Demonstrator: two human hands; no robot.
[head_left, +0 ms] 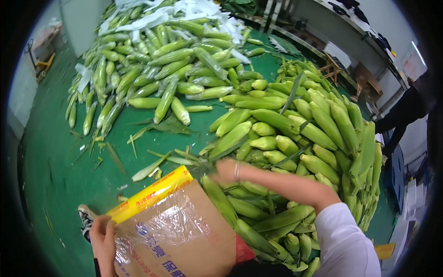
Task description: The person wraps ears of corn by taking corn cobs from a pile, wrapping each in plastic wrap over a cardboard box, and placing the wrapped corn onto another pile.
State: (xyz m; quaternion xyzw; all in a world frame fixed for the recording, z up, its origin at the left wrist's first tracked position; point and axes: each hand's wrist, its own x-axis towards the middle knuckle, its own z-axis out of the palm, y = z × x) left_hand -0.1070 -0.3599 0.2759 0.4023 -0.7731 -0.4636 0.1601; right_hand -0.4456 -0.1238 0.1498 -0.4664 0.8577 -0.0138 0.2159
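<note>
At the lower left, my left hand has its fingers curled at the near end of a yellow cling film roll. The roll lies along the far edge of a printed cardboard box, and clear film stretches wrinkled over the cardboard. My right hand is smeared by motion just beyond the box's far right corner, at the near edge of a heap of unwrapped corn cobs in green husks. Whether it holds anything does not show. One large cob lies against the box's right side.
Film-wrapped corn cobs form a large pile at the back, with white sheets on top. Loose husk pieces litter the green floor. At the right edge stands another person in dark clothing. A shelf runs behind.
</note>
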